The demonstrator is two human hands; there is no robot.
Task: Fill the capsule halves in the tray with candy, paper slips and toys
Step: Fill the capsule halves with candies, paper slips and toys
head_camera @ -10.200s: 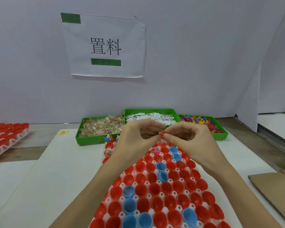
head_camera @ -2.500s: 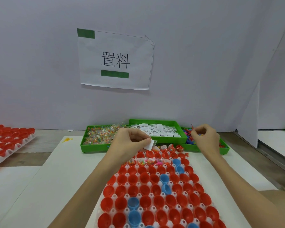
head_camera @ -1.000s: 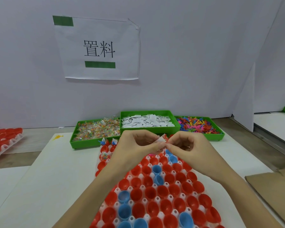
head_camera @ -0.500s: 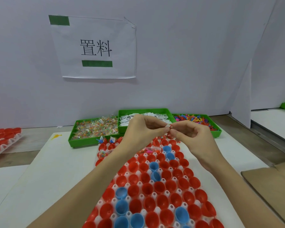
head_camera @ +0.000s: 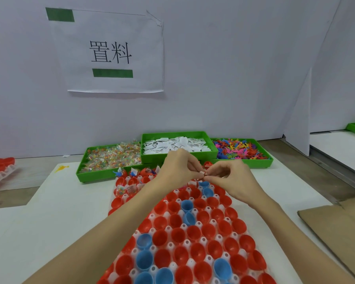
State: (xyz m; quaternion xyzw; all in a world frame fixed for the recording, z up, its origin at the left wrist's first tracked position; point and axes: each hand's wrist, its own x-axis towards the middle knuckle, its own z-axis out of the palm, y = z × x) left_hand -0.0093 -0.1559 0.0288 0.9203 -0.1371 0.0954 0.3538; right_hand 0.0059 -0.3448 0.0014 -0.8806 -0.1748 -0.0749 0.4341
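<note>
At frame centre, above the capsule tray (head_camera: 168,230), the left hand (head_camera: 177,169) and right hand (head_camera: 232,177) pinch one small item (head_camera: 203,173) together; fumbled, it could drop into an unintended cup.

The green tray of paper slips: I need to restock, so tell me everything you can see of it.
The green tray of paper slips is a shallow rectangular bin, plastic by its look. It sits level, middle of three against the back wall, seemingly raised above its neighbours. It holds a loose heap of small white printed slips. Neither hand touches it.
</note>
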